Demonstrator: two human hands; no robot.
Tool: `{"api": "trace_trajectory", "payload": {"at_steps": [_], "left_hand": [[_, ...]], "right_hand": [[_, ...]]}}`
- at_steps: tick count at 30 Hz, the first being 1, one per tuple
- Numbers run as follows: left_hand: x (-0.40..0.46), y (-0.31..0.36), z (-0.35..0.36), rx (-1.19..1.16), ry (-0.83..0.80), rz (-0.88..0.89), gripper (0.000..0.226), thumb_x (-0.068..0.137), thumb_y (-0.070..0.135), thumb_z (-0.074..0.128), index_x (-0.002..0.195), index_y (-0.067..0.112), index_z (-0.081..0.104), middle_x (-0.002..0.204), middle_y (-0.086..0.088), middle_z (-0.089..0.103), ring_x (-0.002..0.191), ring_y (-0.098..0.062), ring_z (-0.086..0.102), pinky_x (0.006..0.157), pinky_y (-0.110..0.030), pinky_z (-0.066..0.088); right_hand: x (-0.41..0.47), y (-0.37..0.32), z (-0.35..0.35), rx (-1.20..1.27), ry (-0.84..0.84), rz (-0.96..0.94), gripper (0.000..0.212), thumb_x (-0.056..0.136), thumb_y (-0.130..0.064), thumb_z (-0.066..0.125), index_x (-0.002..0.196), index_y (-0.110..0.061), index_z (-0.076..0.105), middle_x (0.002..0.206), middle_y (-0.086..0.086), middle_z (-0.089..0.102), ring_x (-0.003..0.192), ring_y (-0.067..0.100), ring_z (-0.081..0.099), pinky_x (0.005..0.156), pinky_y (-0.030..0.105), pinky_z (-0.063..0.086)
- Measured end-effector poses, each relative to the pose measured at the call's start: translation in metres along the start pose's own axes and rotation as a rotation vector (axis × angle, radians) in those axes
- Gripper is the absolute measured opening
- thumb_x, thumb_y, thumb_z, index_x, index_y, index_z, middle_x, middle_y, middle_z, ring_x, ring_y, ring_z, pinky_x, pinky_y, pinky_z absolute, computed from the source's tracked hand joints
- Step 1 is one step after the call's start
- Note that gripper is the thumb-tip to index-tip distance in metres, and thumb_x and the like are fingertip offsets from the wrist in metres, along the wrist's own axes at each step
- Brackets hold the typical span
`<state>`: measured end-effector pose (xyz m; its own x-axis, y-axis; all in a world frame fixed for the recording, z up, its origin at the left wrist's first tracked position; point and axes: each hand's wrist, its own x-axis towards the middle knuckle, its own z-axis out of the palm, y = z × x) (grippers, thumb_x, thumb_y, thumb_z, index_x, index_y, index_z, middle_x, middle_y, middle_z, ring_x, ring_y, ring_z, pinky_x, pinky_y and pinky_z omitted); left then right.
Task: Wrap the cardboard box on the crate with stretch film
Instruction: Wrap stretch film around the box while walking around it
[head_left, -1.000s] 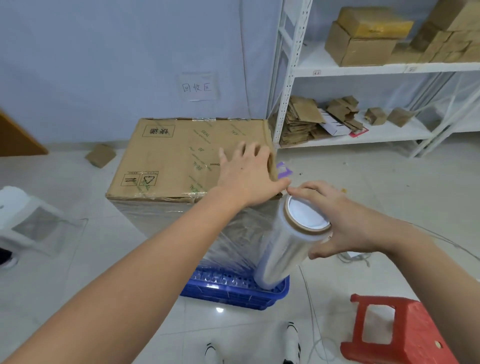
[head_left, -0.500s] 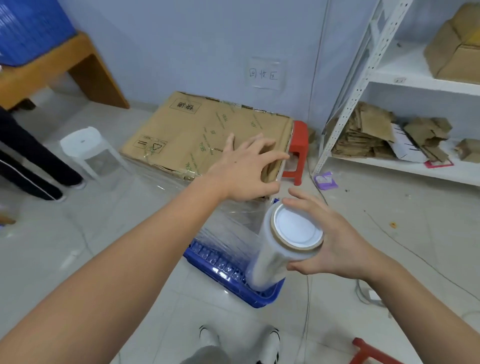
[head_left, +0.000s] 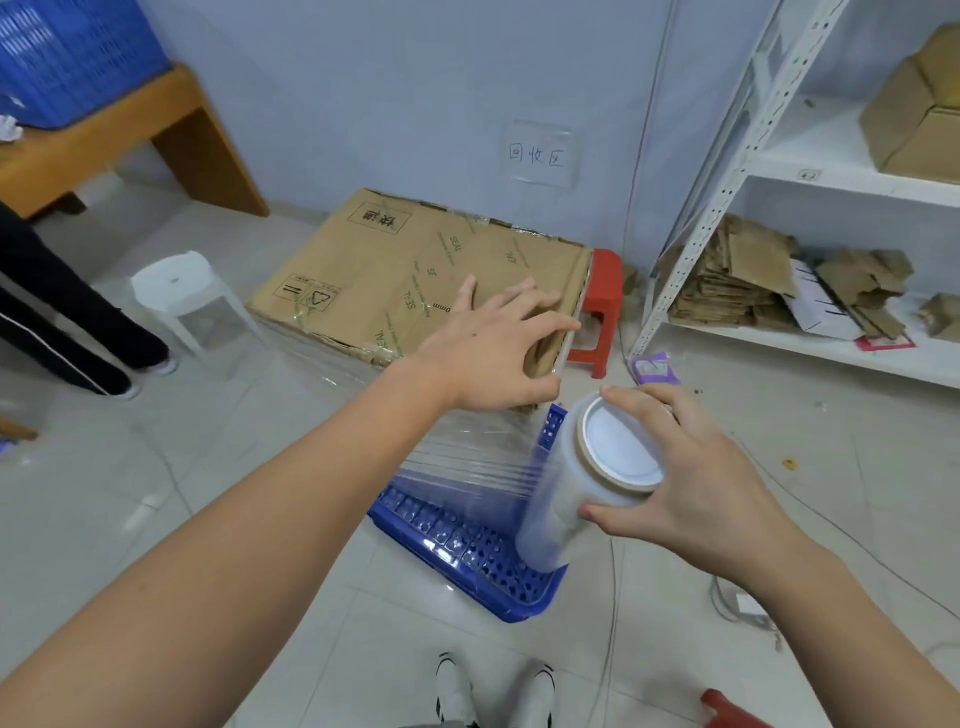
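Observation:
A large brown cardboard box (head_left: 415, 270) sits on a blue perforated crate (head_left: 467, 556). Clear stretch film (head_left: 467, 457) covers the box's near side and runs to a roll (head_left: 587, 483) held upright by my right hand (head_left: 691, 483), which grips its top end at the box's near right corner. My left hand (head_left: 498, 353) lies flat on the box's top near that corner, fingers spread, holding nothing.
A red stool (head_left: 597, 306) stands behind the box by a white shelf rack (head_left: 727, 171) with flattened cardboard. A white stool (head_left: 197, 301) and a person's dark-trousered legs (head_left: 57, 312) are at left. Another red stool (head_left: 732, 709) is at bottom right. Cables (head_left: 613, 597) lie on the floor.
My viewpoint has swung around the box's corner toward the right side. The roll moved with my right hand, drawing film along. My left hand stayed on the box's top.

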<state>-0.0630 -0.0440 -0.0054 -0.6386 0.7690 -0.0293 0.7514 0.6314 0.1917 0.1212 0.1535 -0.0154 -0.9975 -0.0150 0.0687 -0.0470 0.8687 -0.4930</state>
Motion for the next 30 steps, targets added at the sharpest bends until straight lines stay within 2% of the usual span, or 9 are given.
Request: {"api": "trace_trajectory", "payload": {"at_steps": [4, 8, 13, 15, 18, 20, 24, 27, 30], "left_hand": [[0.000, 0.000, -0.001, 0.008, 0.003, 0.005, 0.069, 0.089, 0.066, 0.043, 0.154, 0.047, 0.031, 0.169, 0.012, 0.020, 0.159, -0.013, 0.005, 0.122, -0.070, -0.002], [0.000, 0.000, -0.001, -0.005, -0.003, 0.010, 0.065, 0.093, 0.064, 0.043, 0.155, 0.047, 0.031, 0.169, 0.012, 0.019, 0.159, -0.012, 0.004, 0.122, -0.070, -0.003], [0.000, -0.001, -0.001, -0.015, -0.014, 0.011, 0.069, 0.095, 0.064, 0.043, 0.159, 0.044, 0.025, 0.171, 0.012, 0.016, 0.159, -0.012, 0.002, 0.122, -0.069, -0.005], [0.000, -0.001, 0.000, -0.027, -0.012, 0.001, 0.076, 0.094, 0.065, 0.044, 0.162, 0.039, 0.020, 0.170, 0.013, 0.016, 0.159, -0.010, 0.003, 0.123, -0.068, -0.004], [0.000, -0.001, 0.000, -0.024, -0.009, -0.010, 0.083, 0.093, 0.064, 0.045, 0.164, 0.032, 0.015, 0.170, 0.013, 0.016, 0.159, -0.009, 0.003, 0.123, -0.067, -0.004], [0.001, -0.002, 0.000, -0.022, -0.012, -0.008, 0.085, 0.093, 0.065, 0.044, 0.164, 0.031, 0.014, 0.171, 0.012, 0.015, 0.159, -0.009, 0.002, 0.124, -0.067, -0.004], [0.001, -0.001, -0.001, -0.027, -0.020, -0.006, 0.084, 0.094, 0.064, 0.043, 0.165, 0.031, 0.013, 0.171, 0.012, 0.011, 0.159, -0.008, 0.000, 0.124, -0.066, -0.006], [0.000, 0.001, 0.000, -0.027, -0.008, -0.009, 0.084, 0.094, 0.066, 0.042, 0.164, 0.031, 0.012, 0.172, 0.013, 0.011, 0.159, -0.008, 0.000, 0.125, -0.064, -0.007], [0.001, 0.002, 0.001, -0.021, 0.001, -0.024, 0.087, 0.093, 0.066, 0.042, 0.165, 0.028, 0.013, 0.171, 0.012, 0.010, 0.159, -0.010, 0.001, 0.125, -0.063, -0.006]], "right_hand": [[0.017, 0.007, -0.007, -0.029, 0.007, 0.064, 0.105, 0.056, -0.065, 0.085, 0.148, -0.052, 0.034, 0.144, -0.017, 0.033, 0.117, 0.012, 0.051, 0.090, 0.029, 0.042], [0.039, 0.019, -0.017, -0.022, 0.011, 0.108, 0.105, 0.059, -0.059, 0.089, 0.149, -0.051, 0.035, 0.139, -0.014, 0.035, 0.116, 0.013, 0.050, 0.090, 0.028, 0.039], [0.063, 0.030, -0.022, 0.023, 0.018, 0.173, 0.105, 0.058, -0.058, 0.090, 0.148, -0.052, 0.035, 0.141, -0.011, 0.038, 0.128, 0.016, 0.047, 0.097, 0.030, 0.039], [0.069, 0.030, -0.020, 0.019, 0.004, 0.198, 0.105, 0.060, -0.060, 0.088, 0.148, -0.054, 0.033, 0.141, -0.009, 0.036, 0.128, 0.018, 0.046, 0.095, 0.030, 0.039], [0.076, 0.030, -0.018, -0.064, -0.051, 0.221, 0.106, 0.065, -0.070, 0.080, 0.150, -0.061, 0.018, 0.148, -0.006, 0.027, 0.133, 0.025, 0.044, 0.096, 0.037, 0.045], [0.078, 0.032, -0.018, -0.130, -0.087, 0.192, 0.109, 0.066, -0.078, 0.073, 0.153, -0.061, 0.010, 0.155, -0.008, 0.017, 0.140, 0.026, 0.036, 0.103, 0.043, 0.046], [0.080, 0.039, -0.023, -0.107, -0.158, 0.040, 0.105, 0.060, -0.088, 0.062, 0.150, -0.066, 0.012, 0.164, -0.019, -0.002, 0.154, 0.016, 0.007, 0.122, 0.049, 0.027], [0.081, 0.041, -0.024, -0.058, -0.179, -0.017, 0.101, 0.061, -0.084, 0.065, 0.148, -0.070, 0.015, 0.165, -0.022, -0.004, 0.154, 0.013, 0.006, 0.123, 0.046, 0.024], [0.079, 0.042, -0.027, -0.056, -0.200, -0.032, 0.104, 0.065, -0.076, 0.074, 0.152, -0.063, 0.016, 0.167, -0.017, 0.003, 0.154, 0.014, 0.009, 0.122, 0.043, 0.021]]}}
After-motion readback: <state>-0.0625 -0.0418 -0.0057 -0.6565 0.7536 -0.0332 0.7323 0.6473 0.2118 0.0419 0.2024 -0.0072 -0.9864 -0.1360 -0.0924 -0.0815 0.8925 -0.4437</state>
